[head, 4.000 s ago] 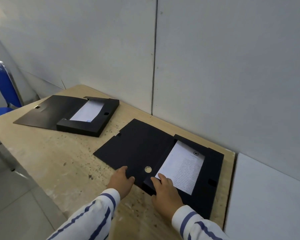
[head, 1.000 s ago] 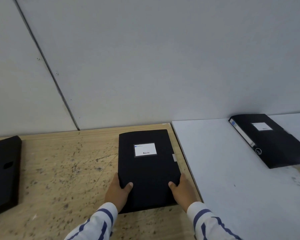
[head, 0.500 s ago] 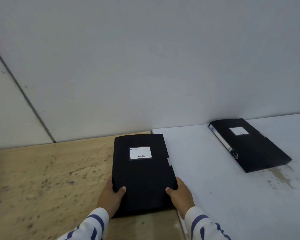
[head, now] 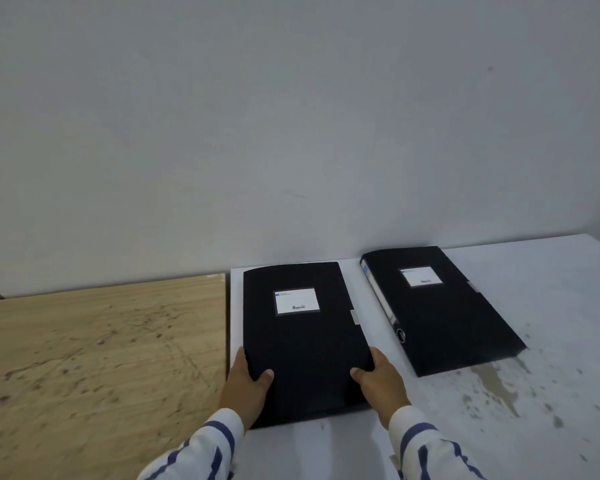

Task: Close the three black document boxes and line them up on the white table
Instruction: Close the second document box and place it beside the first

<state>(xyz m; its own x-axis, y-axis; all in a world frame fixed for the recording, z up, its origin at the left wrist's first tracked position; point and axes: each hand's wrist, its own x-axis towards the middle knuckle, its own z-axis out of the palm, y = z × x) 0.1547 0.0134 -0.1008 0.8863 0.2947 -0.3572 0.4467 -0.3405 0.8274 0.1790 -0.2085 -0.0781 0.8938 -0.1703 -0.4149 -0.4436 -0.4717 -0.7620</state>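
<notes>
A closed black document box [head: 302, 337] with a white label lies flat at the left end of the white table [head: 551, 306]. My left hand [head: 245, 386] grips its near left edge, thumb on the lid. My right hand [head: 381, 384] grips its near right edge the same way. A second closed black document box [head: 440, 313] lies to its right on the white table, turned slightly clockwise, its labelled spine facing left. A narrow gap separates the two boxes. The third box is out of view.
A worn wooden table [head: 94, 351] adjoins the white table on the left. A plain grey wall [head: 291, 133] stands directly behind both tables. The white table's surface has stains [head: 496, 382] at the near right.
The box in my hands has moved right from the wooden table onto the white table, beside the second box. Earlier it lay open with paper inside; it is closed now.
</notes>
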